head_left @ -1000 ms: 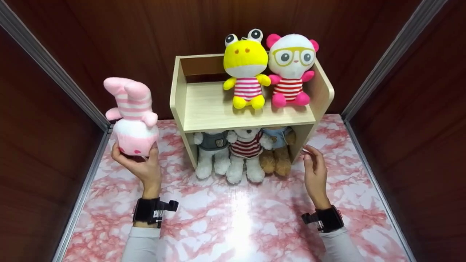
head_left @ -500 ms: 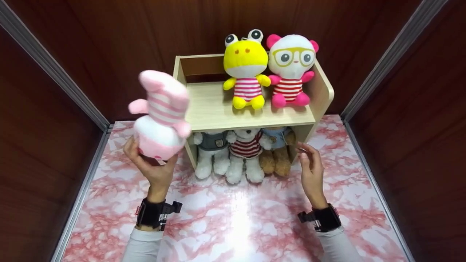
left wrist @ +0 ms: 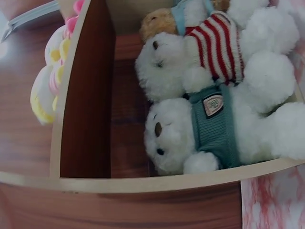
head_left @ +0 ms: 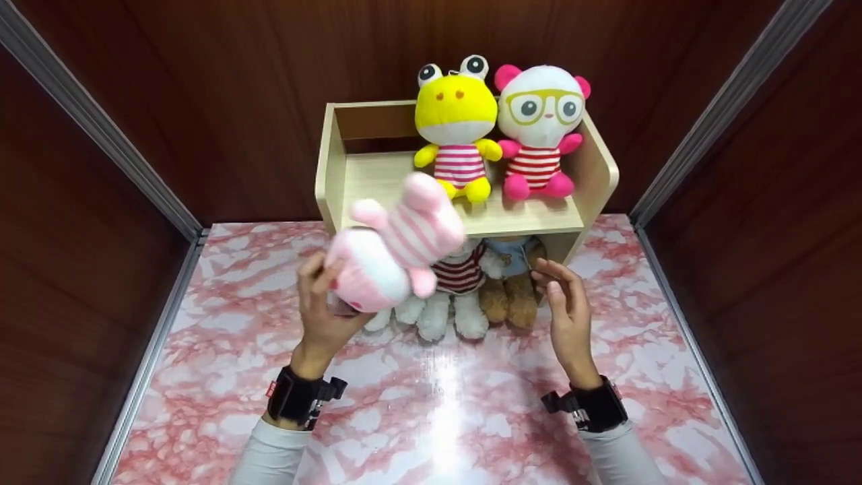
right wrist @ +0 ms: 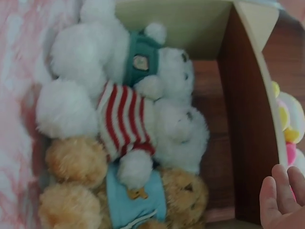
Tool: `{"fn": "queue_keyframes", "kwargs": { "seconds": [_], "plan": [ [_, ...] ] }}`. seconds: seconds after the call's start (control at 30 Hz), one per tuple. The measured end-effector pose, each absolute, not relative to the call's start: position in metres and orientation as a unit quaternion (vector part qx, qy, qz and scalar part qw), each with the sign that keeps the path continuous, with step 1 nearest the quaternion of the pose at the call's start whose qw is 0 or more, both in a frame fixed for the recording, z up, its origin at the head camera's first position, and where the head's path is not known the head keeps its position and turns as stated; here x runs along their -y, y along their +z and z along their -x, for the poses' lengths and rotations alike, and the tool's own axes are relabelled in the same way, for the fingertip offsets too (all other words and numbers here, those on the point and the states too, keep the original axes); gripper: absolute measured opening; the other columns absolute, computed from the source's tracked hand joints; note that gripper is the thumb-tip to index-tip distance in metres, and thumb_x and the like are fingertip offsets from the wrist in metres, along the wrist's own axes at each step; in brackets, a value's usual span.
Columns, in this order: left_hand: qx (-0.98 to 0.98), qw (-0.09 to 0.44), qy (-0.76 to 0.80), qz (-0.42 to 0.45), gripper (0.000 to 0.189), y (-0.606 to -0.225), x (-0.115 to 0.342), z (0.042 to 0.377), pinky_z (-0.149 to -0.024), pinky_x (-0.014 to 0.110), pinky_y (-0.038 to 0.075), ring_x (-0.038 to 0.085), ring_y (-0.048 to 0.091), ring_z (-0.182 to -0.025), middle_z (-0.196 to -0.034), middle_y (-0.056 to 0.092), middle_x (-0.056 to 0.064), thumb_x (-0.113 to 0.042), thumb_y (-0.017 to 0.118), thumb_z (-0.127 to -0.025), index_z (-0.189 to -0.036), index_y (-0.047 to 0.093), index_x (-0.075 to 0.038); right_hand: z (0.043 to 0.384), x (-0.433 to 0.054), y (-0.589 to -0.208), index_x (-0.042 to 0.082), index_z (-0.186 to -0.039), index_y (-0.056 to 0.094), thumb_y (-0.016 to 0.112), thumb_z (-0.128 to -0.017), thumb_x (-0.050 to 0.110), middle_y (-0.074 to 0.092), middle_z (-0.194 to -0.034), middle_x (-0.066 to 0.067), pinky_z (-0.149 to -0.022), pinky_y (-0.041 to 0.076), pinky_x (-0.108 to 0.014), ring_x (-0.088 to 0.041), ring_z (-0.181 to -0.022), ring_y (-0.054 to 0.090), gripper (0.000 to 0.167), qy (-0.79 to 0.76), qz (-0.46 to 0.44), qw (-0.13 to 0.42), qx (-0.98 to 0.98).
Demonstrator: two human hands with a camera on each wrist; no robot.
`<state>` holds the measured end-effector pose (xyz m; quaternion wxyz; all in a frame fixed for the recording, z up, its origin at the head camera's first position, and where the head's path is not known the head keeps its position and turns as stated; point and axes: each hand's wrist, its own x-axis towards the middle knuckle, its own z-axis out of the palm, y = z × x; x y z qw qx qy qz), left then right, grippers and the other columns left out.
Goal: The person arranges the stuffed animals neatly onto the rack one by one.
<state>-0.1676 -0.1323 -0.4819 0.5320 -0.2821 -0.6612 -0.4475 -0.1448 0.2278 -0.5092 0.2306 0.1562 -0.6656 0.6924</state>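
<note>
My left hand (head_left: 322,323) grips a pink and white plush toy (head_left: 377,266) by its head. The toy is upside down and tilted, its striped body and feet pointing up to the right, in front of the two-tier wooden shelf (head_left: 377,176). Neither shows in the left wrist view. My right hand (head_left: 571,327) is held near the shelf's lower right front with relaxed fingers and nothing in it. On the upper tier sit a yellow frog plush (head_left: 456,111) and a panda plush (head_left: 541,124) with pink ears and printed glasses, side by side.
In the lower tier sit a white teddy bear in a green top (left wrist: 214,126), a white one in a striped sweater (left wrist: 217,50) and a brown one in blue (right wrist: 136,195). Pink marbled surface (head_left: 431,411) lies below; dark wood panels (head_left: 262,81) stand around.
My left hand has carried the pink plush toy rightward to the shelf's front, tipping it clockwise. It now covers part of the lower bears. My right hand has shifted slightly left.
</note>
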Motion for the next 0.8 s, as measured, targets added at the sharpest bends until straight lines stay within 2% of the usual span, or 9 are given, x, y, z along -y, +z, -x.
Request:
{"fn": "queue_keyframes", "kwargs": {
  "seconds": [0.13, 0.37, 0.47, 0.6, 0.7, 0.8],
  "plan": [
    [0.676, 0.496, -0.411, 0.358, 0.071, -0.484, 0.127, 0.169, -0.108, 0.050, 0.048, 0.037, 0.053, -0.125, -0.132, 0.051, 0.022, -0.033, 0.090, -0.079, -0.138, 0.057, -0.011, 0.143, -0.222, -0.500, -0.009, -0.143, 0.047, 0.041, -0.112, 0.008, 0.056, -0.141, -0.026, -0.100, 0.049, -0.032, -0.025, -0.123, 0.060, 0.036, 0.692, -0.170, 0.220, 0.666],
    [0.718, 0.445, -0.326, 0.426, 0.086, -0.490, 0.124, 0.172, -0.113, 0.054, 0.044, 0.044, 0.050, -0.130, -0.133, 0.052, 0.024, -0.015, 0.096, -0.063, -0.138, 0.054, -0.012, 0.143, -0.212, -0.489, -0.009, -0.145, 0.046, 0.038, -0.112, 0.010, 0.056, -0.143, -0.025, -0.101, 0.050, -0.033, -0.030, -0.123, 0.060, 0.038, 0.690, -0.201, 0.214, 0.662],
    [0.733, 0.431, -0.302, 0.431, 0.085, -0.490, 0.123, 0.172, -0.114, 0.051, 0.042, 0.045, 0.051, -0.131, -0.135, 0.054, 0.023, -0.015, 0.098, -0.063, -0.137, 0.055, -0.015, 0.144, -0.208, -0.487, -0.011, -0.144, 0.046, 0.037, -0.112, 0.014, 0.057, -0.141, -0.024, -0.102, 0.051, -0.034, -0.033, -0.123, 0.060, 0.041, 0.695, -0.215, 0.207, 0.654],
    [0.744, 0.416, -0.280, 0.441, 0.083, -0.489, 0.122, 0.173, -0.113, 0.050, 0.042, 0.044, 0.051, -0.132, -0.137, 0.055, 0.020, -0.017, 0.099, -0.064, -0.137, 0.058, -0.017, 0.146, -0.204, -0.486, -0.011, -0.146, 0.045, 0.041, -0.112, 0.023, 0.058, -0.141, -0.016, -0.106, 0.048, -0.034, -0.030, -0.126, 0.059, 0.049, 0.702, -0.220, 0.187, 0.651],
    [0.752, 0.407, -0.255, 0.451, 0.084, -0.489, 0.121, 0.174, -0.110, 0.052, 0.045, 0.043, 0.051, -0.133, -0.138, 0.056, 0.017, -0.018, 0.099, -0.063, -0.137, 0.059, -0.020, 0.147, -0.202, -0.487, -0.007, -0.153, 0.038, 0.047, -0.110, 0.029, 0.055, -0.147, -0.015, -0.113, 0.042, -0.033, -0.027, -0.135, 0.053, 0.057, 0.705, -0.222, 0.172, 0.651],
    [0.769, 0.387, -0.220, 0.459, 0.084, -0.487, 0.121, 0.173, -0.108, 0.052, 0.046, 0.040, 0.049, -0.136, -0.141, 0.055, 0.015, -0.021, 0.098, -0.067, -0.140, 0.057, -0.023, 0.148, -0.200, -0.488, -0.001, -0.158, 0.032, 0.054, -0.108, 0.034, 0.048, -0.153, -0.019, -0.116, 0.038, -0.033, -0.030, -0.142, 0.045, 0.065, 0.703, -0.227, 0.157, 0.655]
  ]
}}
